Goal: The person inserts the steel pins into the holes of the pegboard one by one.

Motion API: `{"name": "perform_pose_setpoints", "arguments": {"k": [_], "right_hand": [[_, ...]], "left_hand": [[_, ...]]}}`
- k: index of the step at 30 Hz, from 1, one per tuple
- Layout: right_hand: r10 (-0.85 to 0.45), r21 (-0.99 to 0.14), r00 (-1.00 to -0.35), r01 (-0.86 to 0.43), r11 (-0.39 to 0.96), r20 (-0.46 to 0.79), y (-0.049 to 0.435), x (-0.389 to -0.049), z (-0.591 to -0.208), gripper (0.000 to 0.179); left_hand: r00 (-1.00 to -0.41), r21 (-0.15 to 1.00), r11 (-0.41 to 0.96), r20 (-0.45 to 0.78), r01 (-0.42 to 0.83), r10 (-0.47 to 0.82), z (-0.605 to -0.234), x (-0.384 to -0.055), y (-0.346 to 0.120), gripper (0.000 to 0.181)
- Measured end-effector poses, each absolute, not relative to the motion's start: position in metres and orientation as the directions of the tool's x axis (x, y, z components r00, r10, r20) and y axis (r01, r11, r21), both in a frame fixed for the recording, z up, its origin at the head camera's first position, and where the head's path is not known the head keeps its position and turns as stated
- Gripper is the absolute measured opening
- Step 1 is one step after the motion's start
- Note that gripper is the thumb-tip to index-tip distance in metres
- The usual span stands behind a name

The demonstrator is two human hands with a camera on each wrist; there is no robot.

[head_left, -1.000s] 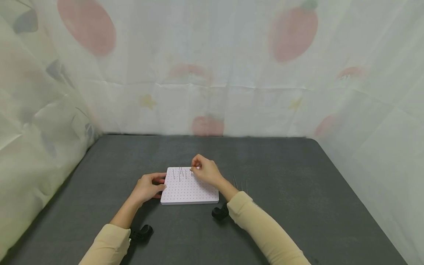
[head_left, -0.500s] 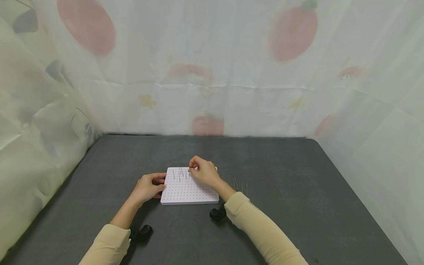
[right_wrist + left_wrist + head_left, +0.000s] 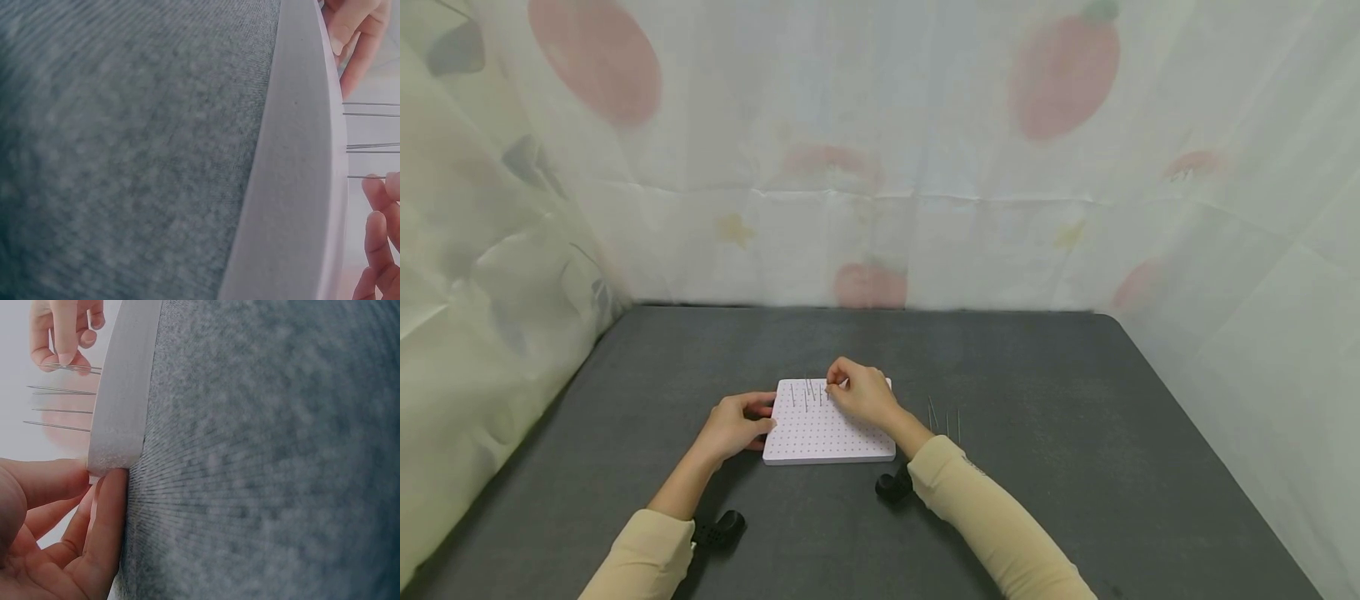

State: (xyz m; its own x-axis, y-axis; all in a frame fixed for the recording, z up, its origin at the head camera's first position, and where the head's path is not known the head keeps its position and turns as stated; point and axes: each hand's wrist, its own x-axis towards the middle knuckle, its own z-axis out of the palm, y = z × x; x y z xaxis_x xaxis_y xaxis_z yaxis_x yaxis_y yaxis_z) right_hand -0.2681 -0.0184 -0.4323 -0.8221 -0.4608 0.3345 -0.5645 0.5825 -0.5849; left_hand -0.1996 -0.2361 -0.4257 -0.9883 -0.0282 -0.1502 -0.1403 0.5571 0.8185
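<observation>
Head: left grip (image 3: 737, 425) holds one board (image 3: 820, 442), right grip (image 3: 863, 395) one pin (image 3: 359, 177).

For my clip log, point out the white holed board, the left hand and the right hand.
White holed board (image 3: 822, 439): head view, near part of its top.
Left hand (image 3: 733, 426): head view, back of the hand.
Right hand (image 3: 867, 395): head view, back of the hand.

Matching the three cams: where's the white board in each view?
Head: board below centre, slightly left, seen from above.
Left wrist: upper part, left of centre, side-on; pale strip running down from the top edge.
Right wrist: right of centre, side-on; slanted strip from top edge to bottom edge.
Shared landmark: left hand, at the board's left edge in head, lower left in left wrist, top right in right wrist.
</observation>
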Motion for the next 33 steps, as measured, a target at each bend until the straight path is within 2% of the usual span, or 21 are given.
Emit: {"name": "perform_pose_setpoints", "arguments": {"k": [24, 33], "right_hand": [[-0.486, -0.484, -0.798, -0.603, 0.634, 0.356, -0.0195, -0.266, -0.4301, 0.005], [-0.492, -0.503, -0.82, -0.569, 0.65, 0.292, -0.0187, -0.2661, -0.4289, 0.007]], "left_hand": [[-0.989, 0.826, 0.548, -0.146, -0.135, -0.023, -0.4268, -0.1993, -0.2354, 0.05], [-0.989, 0.826, 0.547, -0.144, -0.135, -0.027, -0.4283, -0.2004, -0.2375, 0.05]]}}
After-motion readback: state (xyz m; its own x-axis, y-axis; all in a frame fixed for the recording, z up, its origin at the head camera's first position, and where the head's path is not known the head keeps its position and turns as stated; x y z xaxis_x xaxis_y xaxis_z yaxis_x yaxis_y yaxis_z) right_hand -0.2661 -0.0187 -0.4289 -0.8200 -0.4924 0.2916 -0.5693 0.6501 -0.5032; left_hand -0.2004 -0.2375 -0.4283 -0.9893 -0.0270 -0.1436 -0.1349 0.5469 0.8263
